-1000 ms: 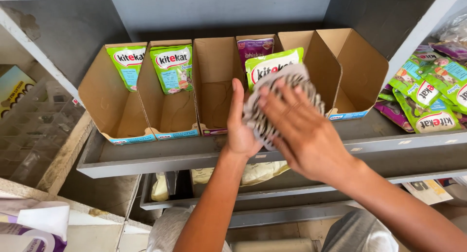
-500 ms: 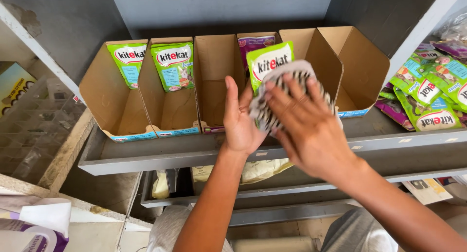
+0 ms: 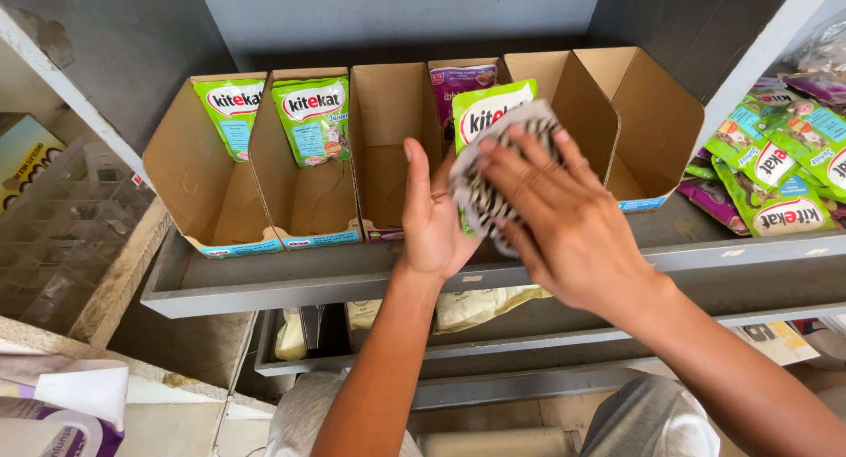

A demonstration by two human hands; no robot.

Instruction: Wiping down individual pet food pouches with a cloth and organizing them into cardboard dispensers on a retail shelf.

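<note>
A: What stands at the left end of the grey shelf (image 3: 264, 289)?

B: Open cardboard display boxes in a row along its front edge. The first box (image 3: 198, 193) holds a green pouch (image 3: 231, 113) standing at its back. The second box (image 3: 304, 188) holds a stack of green pouches (image 3: 313, 118). The third box (image 3: 388, 148) comes next.

A: And the hands?

B: The left hand (image 3: 436, 215) is in front of the fourth box (image 3: 458, 74), near the middle of the shelf. Its palm is open and upright, fingers straight, and it presses against the left side of a striped black and white cloth (image 3: 493, 179). The right hand (image 3: 560, 223) lies over the cloth from the right, fingers spread wide and a little bent, so the cloth is held between the two hands.

A: What does the cloth touch?

B: It covers the lower part of a green pouch (image 3: 493, 113) which sticks up behind it. I think the cloth is wrapped around this pouch, but the hands hide the contact. A purple pouch (image 3: 458, 82) stands behind, inside the fourth box.

A: And to the right?

B: Two more cardboard boxes (image 3: 648, 122), then a loose pile of green and purple pouches (image 3: 775, 175) at the right end of the shelf.
</note>
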